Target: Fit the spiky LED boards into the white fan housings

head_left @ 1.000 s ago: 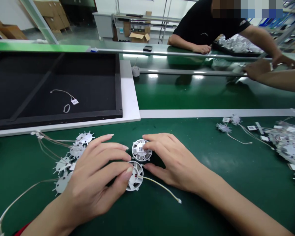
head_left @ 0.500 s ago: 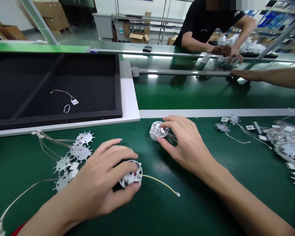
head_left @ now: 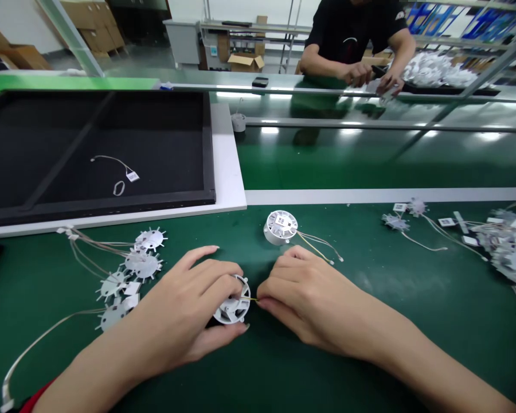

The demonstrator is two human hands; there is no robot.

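My left hand [head_left: 198,301] is curled around a round white plastic housing [head_left: 236,310] on the green table, thumb at its lower edge and fingers over its top. A thin yellow wire [head_left: 253,299] leads out of that housing to my right hand [head_left: 301,292], where thumb and forefinger pinch it closed. The wire's far end is hidden in the fingers. Just beyond my right hand sits another white round housing [head_left: 280,228] with a toothed disc and a printed label on top. Its pale wires [head_left: 320,241] trail to the right, untouched.
Toothed white discs with wires [head_left: 141,264] lie left of my left hand; a larger pile [head_left: 505,241] is at the far right. A black tray [head_left: 172,198] stands at back left. Across the bench a co-worker [head_left: 348,46] handles white parts.
My right hand has left the far housing, come nearer and taken the yellow wire. My left hand stays on its housing. The other person's arm at the right is gone from view.
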